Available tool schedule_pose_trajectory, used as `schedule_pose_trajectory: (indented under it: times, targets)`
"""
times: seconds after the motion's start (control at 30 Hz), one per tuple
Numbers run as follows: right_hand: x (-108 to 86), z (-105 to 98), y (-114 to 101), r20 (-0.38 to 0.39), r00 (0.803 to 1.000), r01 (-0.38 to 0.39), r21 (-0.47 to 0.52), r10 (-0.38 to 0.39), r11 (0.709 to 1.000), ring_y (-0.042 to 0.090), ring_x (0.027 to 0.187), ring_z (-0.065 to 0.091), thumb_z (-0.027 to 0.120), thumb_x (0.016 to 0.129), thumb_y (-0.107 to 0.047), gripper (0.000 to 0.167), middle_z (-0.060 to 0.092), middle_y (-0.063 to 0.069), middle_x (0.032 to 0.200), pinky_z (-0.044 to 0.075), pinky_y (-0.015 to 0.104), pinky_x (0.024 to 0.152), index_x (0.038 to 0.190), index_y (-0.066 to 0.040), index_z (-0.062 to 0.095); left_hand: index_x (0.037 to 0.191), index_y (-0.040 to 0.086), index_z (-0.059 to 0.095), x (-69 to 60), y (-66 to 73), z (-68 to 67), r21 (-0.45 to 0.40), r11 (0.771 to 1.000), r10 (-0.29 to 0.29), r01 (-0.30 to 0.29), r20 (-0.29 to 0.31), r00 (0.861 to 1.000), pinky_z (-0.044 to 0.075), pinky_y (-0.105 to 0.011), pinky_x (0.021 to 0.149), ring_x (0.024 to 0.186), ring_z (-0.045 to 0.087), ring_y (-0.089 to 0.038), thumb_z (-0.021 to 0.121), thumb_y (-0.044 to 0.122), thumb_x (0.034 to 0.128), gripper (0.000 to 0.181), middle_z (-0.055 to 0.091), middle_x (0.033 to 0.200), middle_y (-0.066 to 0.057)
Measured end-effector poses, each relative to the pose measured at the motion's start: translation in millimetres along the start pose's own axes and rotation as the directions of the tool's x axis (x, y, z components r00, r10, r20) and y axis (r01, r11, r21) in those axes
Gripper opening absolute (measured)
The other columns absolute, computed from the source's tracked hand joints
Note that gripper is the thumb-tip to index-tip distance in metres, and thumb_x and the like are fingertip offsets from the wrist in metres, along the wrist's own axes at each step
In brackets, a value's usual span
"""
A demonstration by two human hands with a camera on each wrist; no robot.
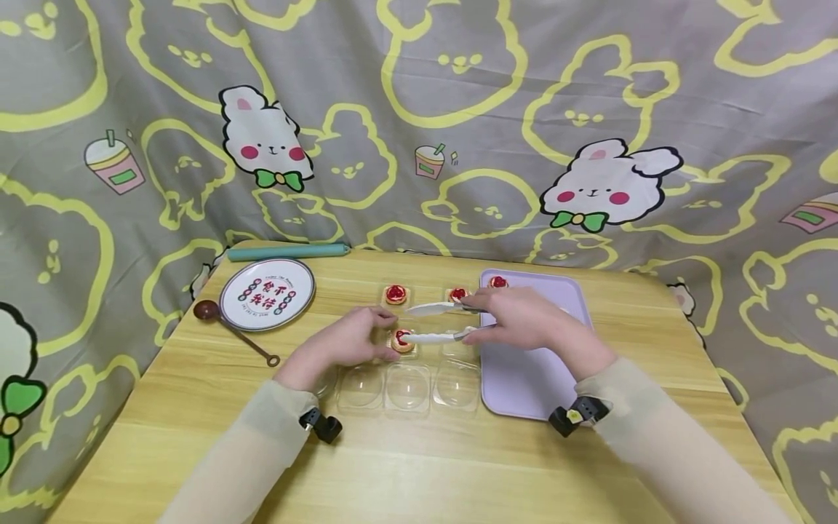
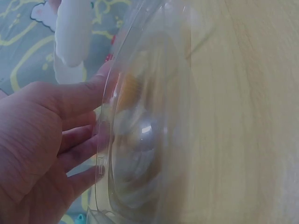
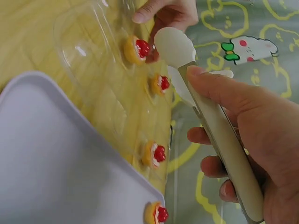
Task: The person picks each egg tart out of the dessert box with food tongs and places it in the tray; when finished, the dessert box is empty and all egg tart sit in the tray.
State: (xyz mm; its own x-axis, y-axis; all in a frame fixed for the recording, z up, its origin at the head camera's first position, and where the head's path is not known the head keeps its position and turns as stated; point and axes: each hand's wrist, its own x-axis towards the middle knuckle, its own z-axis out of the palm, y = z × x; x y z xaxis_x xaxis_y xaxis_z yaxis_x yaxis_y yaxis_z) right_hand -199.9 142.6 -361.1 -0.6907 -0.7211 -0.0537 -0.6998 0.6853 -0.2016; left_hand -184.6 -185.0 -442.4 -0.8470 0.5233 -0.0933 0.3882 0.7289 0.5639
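Note:
My right hand (image 1: pixel 524 318) grips grey-handled tongs (image 3: pixel 224 149) with white tips. The tips stand apart, the lower one at a red-topped fruit tart (image 1: pixel 401 342) in a clear plastic box (image 1: pixel 408 389). Around the left side of that tart, my left hand (image 1: pixel 353 336) has its thumb and fingers spread. Seen from the left wrist, its fingertips (image 2: pixel 100 170) touch the box's rim. Two more tarts, a left one (image 1: pixel 396 294) and a right one (image 1: pixel 458 294), sit in the back compartments. Another tart (image 1: pixel 499 282) lies on the lilac tray (image 1: pixel 524 393).
At the back left is a white plate (image 1: pixel 291 280) with printed characters. A brown ladle (image 1: pixel 238 331) lies beside it, and a teal rolled-up thing (image 1: pixel 288 252) lies behind. A patterned curtain (image 1: pixel 366 58) hangs behind the wooden table (image 1: pixel 393 466).

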Motion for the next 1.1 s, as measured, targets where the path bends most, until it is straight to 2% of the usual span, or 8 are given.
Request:
schedule_pose_trajectory:
  times: [0.07, 0.2, 0.37, 0.57, 0.8, 0.97, 1.1]
  targets:
    - [4.6, 2.2, -3.2, 0.013, 1.000, 0.009, -0.016, -0.009, 1.000, 0.025, 0.108, 0.070, 0.078, 0.092, -0.055, 0.068, 0.070, 0.008, 0.133, 0.058, 0.052, 0.092, 0.143, -0.011, 0.067, 0.147, -0.005, 0.057, 0.2, 0.4, 0.5, 0.001, 1.000, 0.004, -0.004, -0.006, 1.000, 0.033, -0.051, 0.123, 0.140, 0.050, -0.039, 0.091, 0.036, 0.0847, 0.082, 0.057, 0.151, -0.016]
    - [12.4, 5.3, -9.3, 0.048, 0.999, 0.017, -0.050, -0.014, 0.999, 0.022, 0.101, 0.069, 0.077, 0.092, -0.057, 0.070, 0.070, 0.009, 0.131, 0.060, 0.050, 0.087, 0.143, -0.009, 0.067, 0.146, -0.006, 0.057, 0.8, 2.5, 1.2, -0.013, 1.000, 0.003, -0.003, -0.008, 1.000, 0.037, -0.051, 0.121, 0.137, 0.053, -0.037, 0.092, 0.033, 0.0837, 0.081, 0.058, 0.149, -0.014]
    - [20.6, 3.3, -18.3, 0.090, 0.996, 0.012, -0.081, -0.004, 0.997, 0.014, 0.083, 0.062, 0.080, 0.091, -0.057, 0.065, 0.071, 0.001, 0.110, 0.058, 0.043, 0.072, 0.134, -0.010, 0.071, 0.146, -0.005, 0.057, 2.8, 4.4, 1.5, -0.024, 1.000, -0.008, 0.008, -0.004, 1.000, 0.039, -0.050, 0.119, 0.134, 0.055, -0.035, 0.092, 0.032, 0.0831, 0.081, 0.059, 0.148, -0.012]
    - [30.0, -0.5, -32.1, 0.126, 0.992, 0.007, -0.176, 0.016, 0.984, 0.014, 0.071, 0.056, 0.080, 0.091, -0.057, 0.054, 0.061, -0.007, 0.089, 0.051, 0.040, 0.062, 0.120, -0.012, 0.074, 0.145, -0.005, 0.058, 2.6, 4.2, 0.4, -0.032, 0.999, -0.022, 0.022, -0.003, 1.000, 0.039, -0.050, 0.119, 0.134, 0.055, -0.035, 0.093, 0.032, 0.0824, 0.081, 0.059, 0.148, -0.013]
    - [35.4, 3.1, -38.0, 0.142, 0.990, 0.045, -0.251, -0.009, 0.967, 0.015, 0.072, 0.058, 0.076, 0.094, -0.057, 0.054, 0.065, -0.002, 0.098, 0.052, 0.040, 0.062, 0.120, -0.010, 0.073, 0.145, -0.003, 0.059, 1.7, 3.3, 0.1, -0.031, 0.999, -0.027, 0.027, 0.001, 1.000, 0.035, -0.051, 0.122, 0.138, 0.052, -0.037, 0.094, 0.032, 0.0819, 0.080, 0.057, 0.150, -0.015]
    - [33.8, 6.0, -34.2, 0.143, 0.989, 0.058, -0.238, -0.024, 0.970, 0.016, 0.073, 0.059, 0.074, 0.096, -0.055, 0.053, 0.068, -0.001, 0.100, 0.053, 0.039, 0.063, 0.122, -0.010, 0.073, 0.146, -0.002, 0.058, 2.5, 2.0, 0.8, -0.032, 0.999, -0.028, 0.028, -0.003, 1.000, 0.034, -0.051, 0.122, 0.139, 0.051, -0.038, 0.093, 0.031, 0.0820, 0.080, 0.056, 0.151, -0.016]
    - [31.8, 8.7, -28.8, 0.129, 0.991, 0.072, -0.229, -0.043, 0.971, 0.015, 0.072, 0.060, 0.073, 0.097, -0.055, 0.052, 0.066, -0.004, 0.093, 0.054, 0.039, 0.063, 0.122, -0.009, 0.073, 0.146, -0.002, 0.058, 3.1, 1.6, 1.6, -0.035, 0.999, -0.028, 0.028, -0.007, 1.000, 0.034, -0.052, 0.122, 0.139, 0.050, -0.039, 0.093, 0.031, 0.0821, 0.080, 0.056, 0.152, -0.016]
